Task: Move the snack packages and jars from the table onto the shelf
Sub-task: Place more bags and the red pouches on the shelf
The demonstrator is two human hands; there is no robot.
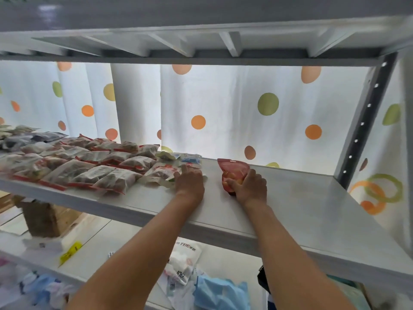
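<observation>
Both my arms reach onto a grey metal shelf point(301, 198). My right hand point(251, 186) grips the near end of a red snack pouch point(233, 168) that lies on the shelf board. My left hand point(190, 182) rests palm down, fingers together, on the edge of a clear and red snack packet point(159, 173). Several similar clear packets with red seams point(89, 166) lie in rows across the left half of the shelf. A small blue and white packet point(190, 158) lies just behind my left hand.
The shelf above point(201, 41) hangs low overhead. A dark perforated upright point(366, 117) stands at the back right. A dotted white curtain point(245, 108) hangs behind. The lower shelf point(93, 256) carries white bags, a yellow tag and blue gloves point(221, 294). A cardboard box point(44, 220) sits at lower left.
</observation>
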